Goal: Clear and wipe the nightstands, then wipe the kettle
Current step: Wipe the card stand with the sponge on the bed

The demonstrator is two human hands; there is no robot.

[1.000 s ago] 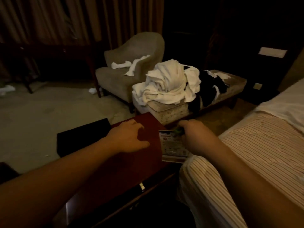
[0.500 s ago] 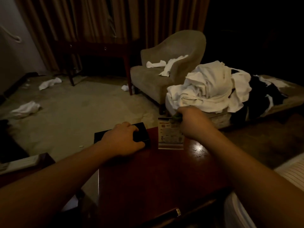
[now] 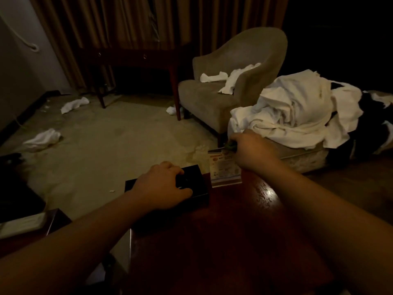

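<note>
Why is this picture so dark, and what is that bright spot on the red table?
Head view: the room is dimly lit, so the right side falls into near black and the black box under the left hand shows little detail. The bright spot is glare on the glossy nightstand. The white linen pile is brightest. The wide lens bends the curtains near the edges.

Landmark: dark red glossy wooden nightstand (image 3: pixel 244 226).
Left hand (image 3: pixel 163 186): grips flat black rectangular box (image 3: pixel 200 188) at the nightstand's far left corner.
Right hand (image 3: pixel 253 152): pinches white printed card (image 3: pixel 225 170) and something small and green (image 3: pixel 230 146) over the nightstand's far edge.
Beyond nightstand: beige upholstered armchair (image 3: pixel 214 99), heap of white linen (image 3: pixel 297 111).
</note>
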